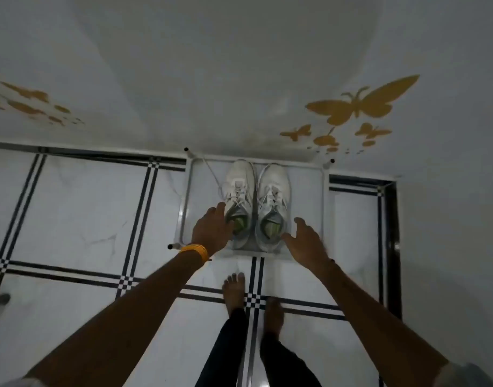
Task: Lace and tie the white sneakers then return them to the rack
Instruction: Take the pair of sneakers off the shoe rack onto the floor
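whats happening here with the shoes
A barefoot person stands over a low white rack against the wall, reaching down with both arms to a pair of white sneakers sitting side by side on it. The left hand is at the collar of the left shoe; whether it grips is unclear. The right hand is open beside the other shoe, not touching it. One loose lace trails off toward the rack's back corner.

The two sneakers (256,199) are white with greyish heels and green insoles, and sit on a pale grey metal rack (185,202). Around the rack, the floor (80,208) is white marble tile crossed by black double lines with checkered crossings. Above the rack, the white wall (239,65) bears golden butterflies (360,103), and the left wrist wears a yellow band (195,251)
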Action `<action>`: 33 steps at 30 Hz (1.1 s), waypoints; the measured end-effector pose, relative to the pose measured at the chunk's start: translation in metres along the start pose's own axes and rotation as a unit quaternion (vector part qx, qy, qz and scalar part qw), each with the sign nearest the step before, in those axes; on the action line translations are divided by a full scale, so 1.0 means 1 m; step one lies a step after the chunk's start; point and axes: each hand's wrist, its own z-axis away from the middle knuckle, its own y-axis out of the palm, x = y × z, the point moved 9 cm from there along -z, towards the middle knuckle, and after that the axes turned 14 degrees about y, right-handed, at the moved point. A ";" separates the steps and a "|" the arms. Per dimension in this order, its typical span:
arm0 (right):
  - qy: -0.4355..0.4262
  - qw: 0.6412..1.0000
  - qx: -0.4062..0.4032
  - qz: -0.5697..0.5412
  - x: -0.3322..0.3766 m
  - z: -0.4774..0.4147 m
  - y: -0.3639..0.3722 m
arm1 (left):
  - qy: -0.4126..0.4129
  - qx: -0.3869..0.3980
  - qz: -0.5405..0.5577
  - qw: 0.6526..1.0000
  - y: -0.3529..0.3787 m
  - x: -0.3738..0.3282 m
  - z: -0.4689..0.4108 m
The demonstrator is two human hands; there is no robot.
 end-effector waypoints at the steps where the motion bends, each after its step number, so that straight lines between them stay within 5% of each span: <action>1: 0.003 1.000 -0.001 0.006 0.002 -0.019 0.008 | -0.011 -0.003 0.010 1.000 0.012 0.010 -0.013; 13: -0.062 0.991 -0.117 0.021 -0.023 -0.135 0.059 | -0.037 -0.100 -0.045 0.993 0.094 0.086 -0.079; 24: -0.092 0.990 -0.100 -0.049 -0.087 -0.017 0.065 | 0.001 -0.145 0.037 0.989 0.112 0.043 0.059; 33: -0.100 0.985 -0.125 -0.069 -0.184 0.069 0.157 | 0.031 -0.134 0.078 0.987 0.191 0.088 0.188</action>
